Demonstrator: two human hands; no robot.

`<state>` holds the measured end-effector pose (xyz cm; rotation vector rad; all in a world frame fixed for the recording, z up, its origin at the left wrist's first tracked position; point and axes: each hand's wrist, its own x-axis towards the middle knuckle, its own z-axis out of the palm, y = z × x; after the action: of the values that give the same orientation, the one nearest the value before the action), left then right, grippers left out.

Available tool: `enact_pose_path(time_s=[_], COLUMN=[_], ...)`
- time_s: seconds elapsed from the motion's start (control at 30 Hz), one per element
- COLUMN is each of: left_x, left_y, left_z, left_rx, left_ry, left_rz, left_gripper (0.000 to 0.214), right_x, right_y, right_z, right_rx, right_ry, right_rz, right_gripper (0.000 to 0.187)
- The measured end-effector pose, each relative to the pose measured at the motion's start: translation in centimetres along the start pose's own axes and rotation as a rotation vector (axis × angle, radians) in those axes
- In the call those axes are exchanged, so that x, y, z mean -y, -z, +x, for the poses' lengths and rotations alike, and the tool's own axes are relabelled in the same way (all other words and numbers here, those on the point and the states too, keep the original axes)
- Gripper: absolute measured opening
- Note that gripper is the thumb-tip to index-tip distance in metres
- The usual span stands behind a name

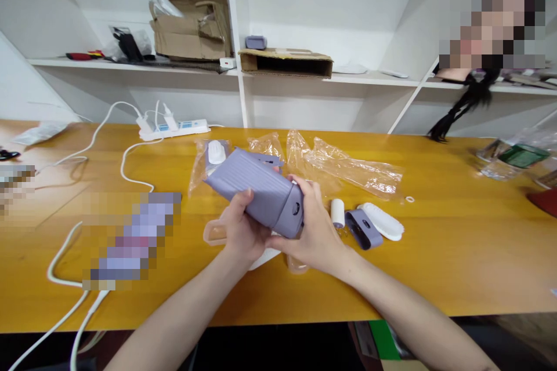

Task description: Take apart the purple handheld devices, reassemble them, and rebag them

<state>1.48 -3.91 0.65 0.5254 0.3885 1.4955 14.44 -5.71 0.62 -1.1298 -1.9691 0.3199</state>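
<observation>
Both forearms (180,312) come up from the bottom of the view and angle inward, so the hands meet around mid-frame over the wooden table (452,243). Held up between them, tilted, is a ribbed purple-grey casing (259,188), with its oval-hole end facing lower right. Right hand (319,237) is curled around that end, fingers over the top, thumb underneath. Left hand (243,229) cups it from below with the thumb laid on the ribs, so yeah, both are closed around it. Just right of them: white oval piece (387,223), smaller purple piece (364,231), white cylinder (337,213), tiny white ring (409,199).
</observation>
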Motion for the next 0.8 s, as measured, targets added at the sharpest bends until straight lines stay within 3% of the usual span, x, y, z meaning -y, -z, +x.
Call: enact_pose_path(time_s=[0.13, 0.23, 0.37, 0.8], left_x=[-0.7, -1.1, -1.5, -1.8], left_y=[0.2, 0.2, 0.0, -0.4], left_z=[0.6, 0.8, 0.6, 0.0], left_rx=[0.081, 0.176, 0.186, 0.165], left_ry=[0.068, 0.070, 0.004, -0.037], left_rz=[-0.044, -0.062, -0.037, 0.041], left_gripper=[0.044, 0.044, 0.047, 0.051], right_x=[-0.2, -0.9, -1.5, -1.4], right_y=[0.8, 1.1, 1.2, 1.5], right_z=[0.0, -0.1, -0.1, -0.2], right_rx=[0.021, -0.086, -0.216, -0.283], right_ry=[0.169, 0.339, 0.494, 0.566], right_rz=[0.070, -0.022, -0.151, -0.155], right_gripper=[0.084, 0.067, 0.048, 0.039])
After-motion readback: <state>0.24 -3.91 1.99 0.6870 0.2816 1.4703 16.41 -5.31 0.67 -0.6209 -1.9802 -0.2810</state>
